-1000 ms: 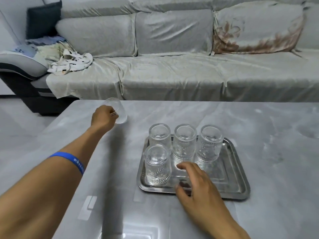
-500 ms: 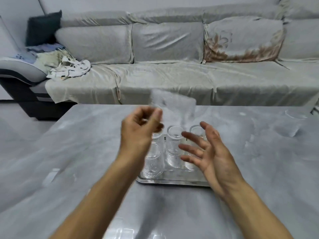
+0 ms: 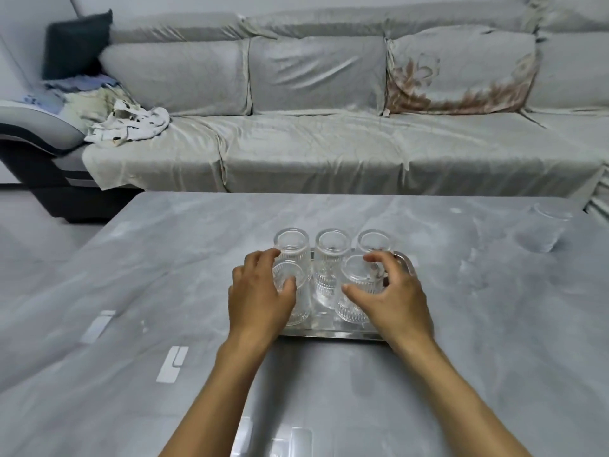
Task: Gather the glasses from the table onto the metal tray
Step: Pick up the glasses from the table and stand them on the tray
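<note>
A metal tray (image 3: pixel 329 334) lies on the grey marble table (image 3: pixel 164 258) and carries several ribbed clear glasses. Three stand in the back row, the middle one (image 3: pixel 330 255) between my hands. My left hand (image 3: pixel 260 291) wraps around the front left glass (image 3: pixel 296 308), thumb on its near side. My right hand (image 3: pixel 392 291) curls around the front right glass (image 3: pixel 357 291), which stands on the tray. Another clear glass (image 3: pixel 543 232) stands alone on the table at the far right, faint against the surface.
A long grey sofa (image 3: pixel 329 143) runs behind the table, with crumpled cloths (image 3: pixel 128 127) on its left end. White tape strips (image 3: pixel 173 364) mark the table at the near left. The floor shows beyond the table's left edge.
My left hand brought a glass from the table's far left over to the tray. That glass now stands at the tray's front right under my right hand, and my left hand holds the front left glass.
</note>
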A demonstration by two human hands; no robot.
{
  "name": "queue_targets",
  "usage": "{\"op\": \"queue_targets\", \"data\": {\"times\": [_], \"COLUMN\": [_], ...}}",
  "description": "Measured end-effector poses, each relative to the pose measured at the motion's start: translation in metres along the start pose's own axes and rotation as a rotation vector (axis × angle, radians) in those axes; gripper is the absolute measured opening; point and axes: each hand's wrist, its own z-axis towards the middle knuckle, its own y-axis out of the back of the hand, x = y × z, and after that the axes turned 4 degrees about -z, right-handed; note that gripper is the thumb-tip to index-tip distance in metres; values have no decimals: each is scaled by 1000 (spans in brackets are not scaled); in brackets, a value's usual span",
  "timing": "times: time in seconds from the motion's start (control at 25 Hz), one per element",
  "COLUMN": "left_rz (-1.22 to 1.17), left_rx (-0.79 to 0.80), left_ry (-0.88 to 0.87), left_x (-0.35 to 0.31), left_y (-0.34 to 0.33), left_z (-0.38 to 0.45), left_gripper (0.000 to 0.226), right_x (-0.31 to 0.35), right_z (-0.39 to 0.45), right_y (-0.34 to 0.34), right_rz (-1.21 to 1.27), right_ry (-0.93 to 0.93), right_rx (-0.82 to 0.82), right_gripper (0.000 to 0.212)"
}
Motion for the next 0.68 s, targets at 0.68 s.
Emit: {"op": "queue_targets", "data": {"times": [0.68], "left_rz": [-100], "left_rx": [57], "left_ry": [49], "left_x": [13], "left_y": [-8], "left_z": [4], "left_gripper": [36], "right_x": [-17], "right_z": [-13], "right_y": [-38], "right_rz": [-48], "right_ry": [249], "right_rx": [164], "right_gripper": [65]}}
